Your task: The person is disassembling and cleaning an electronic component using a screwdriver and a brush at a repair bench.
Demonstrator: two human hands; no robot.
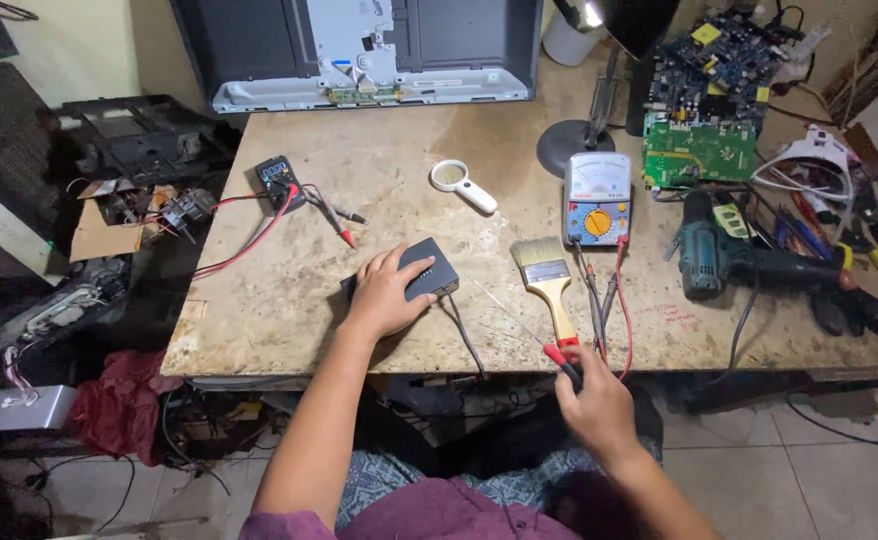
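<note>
- The left hand point(384, 296) is lying palm-down on a small dark box point(421, 270) near the middle of the worktop point(289, 300), fingers spread over its near-left part; its grip is loose and flat, pressing rather than clasping.
- The right hand point(595, 398) is hovering at the worktop's front edge, at 4 o'clock from the box, its grip pinched narrow on a red-and-black probe point(559, 358) whose thin metal tip is pointing up-left towards the box.
- A cable point(467, 340) is running from the box's near-right corner down over the edge.
- A brush point(549, 283) with a yellow handle is lying at 3 o'clock from the box, just above the right hand.
- An analogue meter point(597, 198) is standing at 2 o'clock, its red and black leads trailing down to the right hand.
- A magnifier point(463, 183) is lying at 12 o'clock.
- A small dark meter point(279, 182) with red leads is lying at 10 o'clock.
- A drill point(724, 256) is lying far off at 3 o'clock, below a green board point(699, 152).
</note>
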